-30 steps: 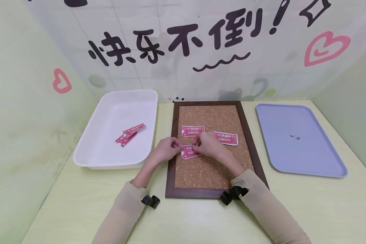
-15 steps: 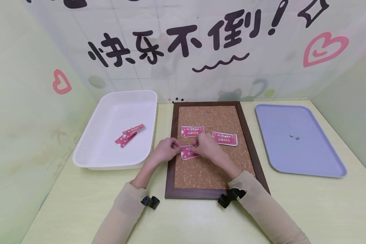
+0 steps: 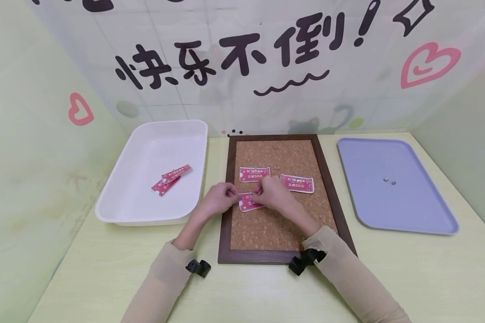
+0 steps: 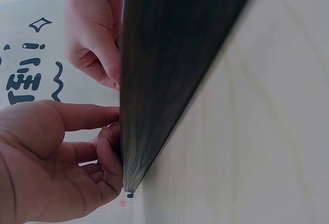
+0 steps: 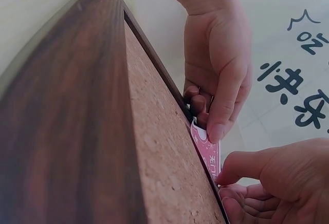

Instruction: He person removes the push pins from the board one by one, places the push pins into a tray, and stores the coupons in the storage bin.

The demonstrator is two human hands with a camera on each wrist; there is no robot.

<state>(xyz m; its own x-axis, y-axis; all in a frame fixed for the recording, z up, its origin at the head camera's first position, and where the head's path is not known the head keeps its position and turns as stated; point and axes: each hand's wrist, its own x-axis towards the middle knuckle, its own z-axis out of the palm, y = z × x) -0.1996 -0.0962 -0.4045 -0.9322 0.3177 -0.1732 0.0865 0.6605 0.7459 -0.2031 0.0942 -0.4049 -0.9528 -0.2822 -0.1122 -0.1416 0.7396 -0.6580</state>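
Note:
A pink paper coupon (image 3: 246, 204) lies slightly tilted on the left part of a framed corkboard (image 3: 266, 233). My left hand (image 3: 219, 197) pinches its left end between thumb and fingers, as the right wrist view shows. My right hand (image 3: 278, 194) has its thumb and curled fingers against the coupon's upper middle, covering its right part. It seems to pinch a thumbtack there, hidden by the fingertips. Two more coupons are fixed on the cork: one above (image 3: 254, 176) and one to the right (image 3: 298, 185), each with a small tack near its top.
At the left stands a white basin (image 3: 145, 211) with two overlapping coupons (image 3: 171, 178) inside. A flat blue-grey tray (image 3: 400, 206) lies at the right, bearing two small tacks (image 3: 385, 180). The patterned wall rises right behind the board.
My right hand has shifted very slightly left over the coupon and covers a little more of it. The left hand keeps its place.

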